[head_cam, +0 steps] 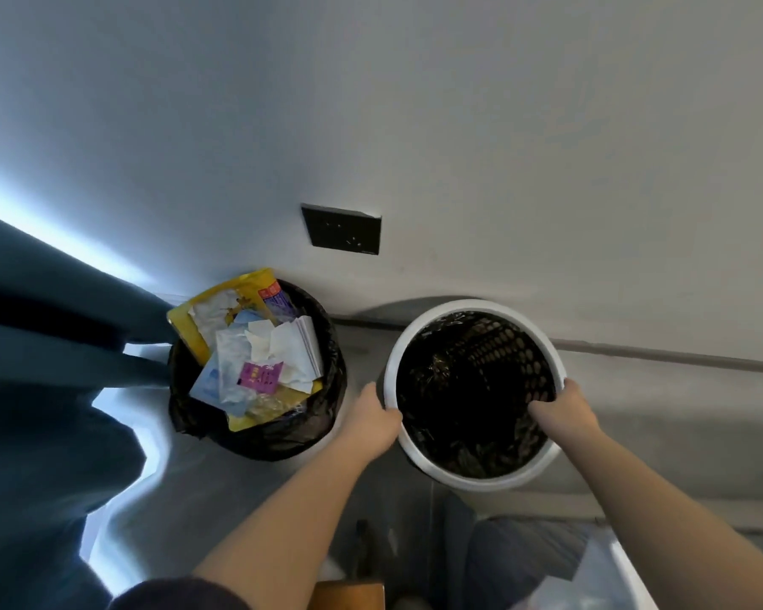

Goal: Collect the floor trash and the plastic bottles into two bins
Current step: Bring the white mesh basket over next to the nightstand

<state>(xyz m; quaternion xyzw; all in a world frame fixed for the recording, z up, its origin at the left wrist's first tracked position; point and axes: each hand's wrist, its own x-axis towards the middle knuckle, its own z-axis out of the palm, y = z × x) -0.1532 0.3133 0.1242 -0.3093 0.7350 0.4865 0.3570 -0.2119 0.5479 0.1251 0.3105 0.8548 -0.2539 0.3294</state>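
Note:
Two bins stand side by side on the grey floor against the wall. The left bin [327, 416] has a black bag liner and is heaped with trash [256, 350]: a yellow packet, white tissues, paper and a purple wrapper. The right bin [472, 477] has a white rim and a dark perforated wall; a black liner lies inside, and I see no trash in it. My left hand [375, 418] grips the white rim on its left side. My right hand [562, 409] holds the rim on the right, fingers curled inside. No plastic bottles show clearly.
A black wall socket [342, 231] sits above the bins. A dark blue curtain [40, 389] hangs at the left beside the full bin. A grey baseboard strip [661, 356] runs along the wall. A wooden piece [349, 596] and a pale plastic bag [591, 578] lie at the bottom edge.

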